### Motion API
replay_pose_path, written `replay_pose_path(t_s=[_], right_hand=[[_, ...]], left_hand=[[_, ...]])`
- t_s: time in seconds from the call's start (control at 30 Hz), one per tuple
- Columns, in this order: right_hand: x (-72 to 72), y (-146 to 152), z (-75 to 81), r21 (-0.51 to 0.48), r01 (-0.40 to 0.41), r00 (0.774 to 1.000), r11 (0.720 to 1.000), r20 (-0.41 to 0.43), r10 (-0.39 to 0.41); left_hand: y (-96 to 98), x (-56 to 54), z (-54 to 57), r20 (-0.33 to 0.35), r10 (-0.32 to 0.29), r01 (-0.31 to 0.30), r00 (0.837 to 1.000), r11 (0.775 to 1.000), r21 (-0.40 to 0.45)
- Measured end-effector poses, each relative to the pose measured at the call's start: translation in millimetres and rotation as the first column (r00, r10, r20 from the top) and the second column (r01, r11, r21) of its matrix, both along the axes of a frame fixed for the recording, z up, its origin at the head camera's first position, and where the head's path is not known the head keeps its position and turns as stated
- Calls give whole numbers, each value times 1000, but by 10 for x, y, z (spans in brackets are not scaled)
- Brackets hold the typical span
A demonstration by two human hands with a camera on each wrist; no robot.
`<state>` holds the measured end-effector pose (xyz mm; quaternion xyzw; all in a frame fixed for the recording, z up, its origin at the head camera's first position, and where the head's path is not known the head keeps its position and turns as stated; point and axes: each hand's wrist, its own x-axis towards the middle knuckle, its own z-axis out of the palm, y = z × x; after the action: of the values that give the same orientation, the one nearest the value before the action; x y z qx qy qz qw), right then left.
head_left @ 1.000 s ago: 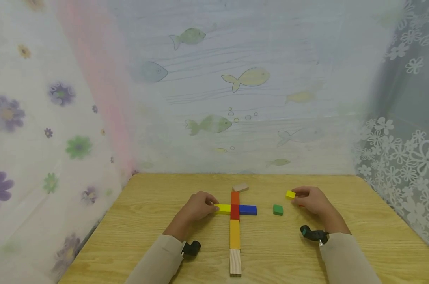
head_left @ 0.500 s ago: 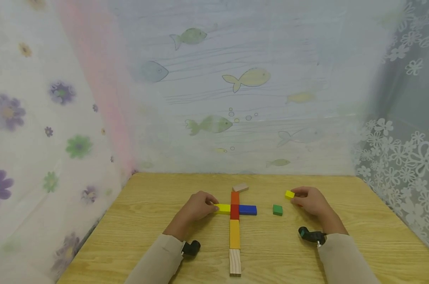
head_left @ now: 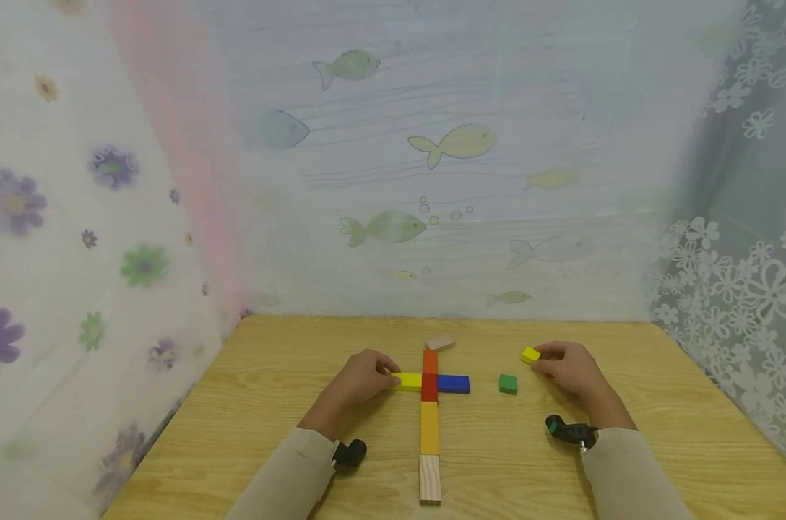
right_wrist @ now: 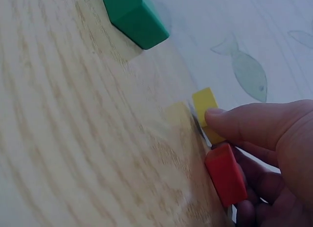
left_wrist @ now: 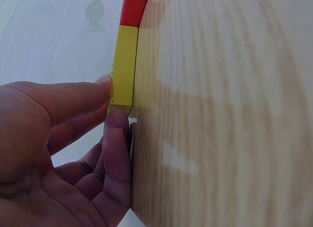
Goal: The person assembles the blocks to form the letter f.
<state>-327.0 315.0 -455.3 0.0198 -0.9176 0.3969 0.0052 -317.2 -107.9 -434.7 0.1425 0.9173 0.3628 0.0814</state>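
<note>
On the table, coloured wooden blocks form a cross, with a red block (head_left: 429, 388) in the middle. My left hand (head_left: 365, 377) pinches the outer end of its yellow left arm, a long yellow block (left_wrist: 124, 65), thumb at one side and fingertips at the end. Blue (head_left: 454, 384) makes the right arm, and an orange block (head_left: 430, 361) the far one. My right hand (head_left: 571, 367) holds a small yellow block (right_wrist: 204, 105) between thumb and fingers. A red block (right_wrist: 226, 175) lies against those fingers; whether they grip it I cannot tell. A green block (head_left: 508, 384) sits left of that hand.
Toward me, the cross continues with an amber block (head_left: 429, 427) and a striped plain wood block (head_left: 430, 479). Another plain block (head_left: 441, 342) lies slantwise behind the orange one. A curtain with fish drawings (head_left: 458, 217) hangs at the table's far edge.
My right hand and the small yellow block have shifted very slightly left, and the block has tilted a little. The left hand keeps its place at the long yellow block.
</note>
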Motion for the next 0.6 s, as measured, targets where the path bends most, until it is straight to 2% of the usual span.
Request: replay_pose_path(t_s=[0.23,0.37,0.6], right_hand=[[10,-12,10,-40,0,1000,999,14,0],[12,-22,24,-30,16,1000,999,11,-15],[22,-40,64,-38,27,1000,999,3,-27]], left_hand=[[-3,1,9,12,6,-6,1000,1000,-1],[-11,1,15,17,5,-5,1000,1000,3],[-6,-22,-23,17,4,-4,1000,1000,16]])
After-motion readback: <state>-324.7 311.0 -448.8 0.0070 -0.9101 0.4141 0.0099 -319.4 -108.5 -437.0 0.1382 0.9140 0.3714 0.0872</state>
